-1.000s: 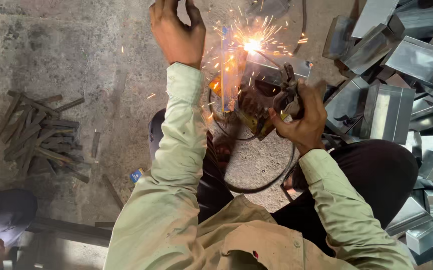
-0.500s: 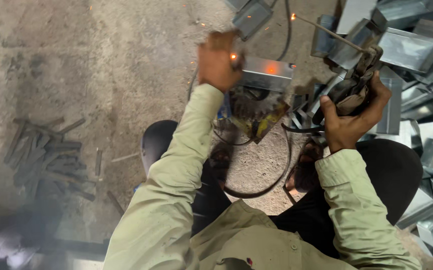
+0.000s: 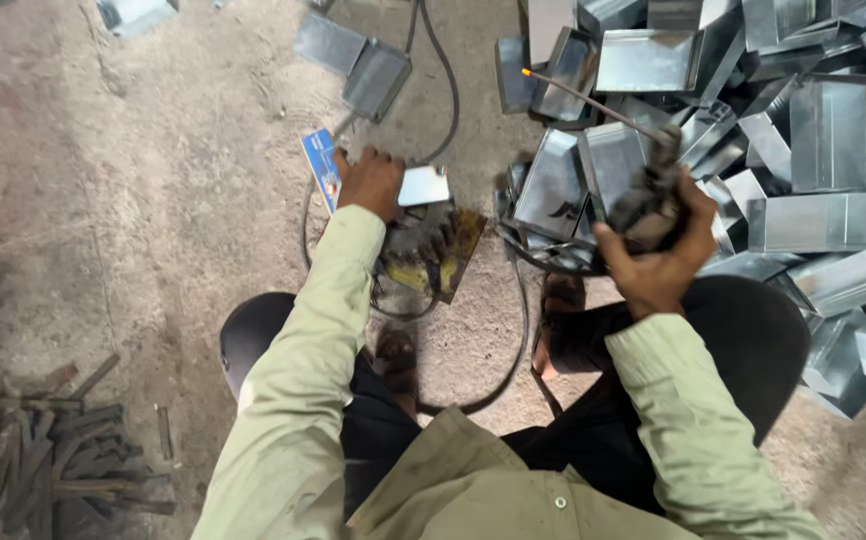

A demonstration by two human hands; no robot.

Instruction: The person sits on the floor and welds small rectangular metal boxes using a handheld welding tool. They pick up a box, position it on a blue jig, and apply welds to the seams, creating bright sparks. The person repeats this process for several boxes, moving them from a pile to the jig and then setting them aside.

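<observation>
Sparks have stopped: the right hand [image 3: 658, 262] has lifted the grey electrode holder [image 3: 645, 205], gripped tight, toward 2 o'clock, while the left hand [image 3: 371, 182] now clasps the small folded sheet-metal box [image 3: 423, 186]; the weld looks done.

1. The welding electrode holder [image 3: 643, 205] is dark and grimy, gripped upright-tilted, just in front of the pile of sheet-metal boxes [image 3: 803, 150].
2. Its electrode rod [image 3: 593, 100] is thin and straight, slanting up-left over that pile, with a glowing orange tip.
3. The small sheet-metal piece [image 3: 423, 186] is pale grey, flat and rectangular, lying on the floor left of the pile, touched at its left edge.
</observation>
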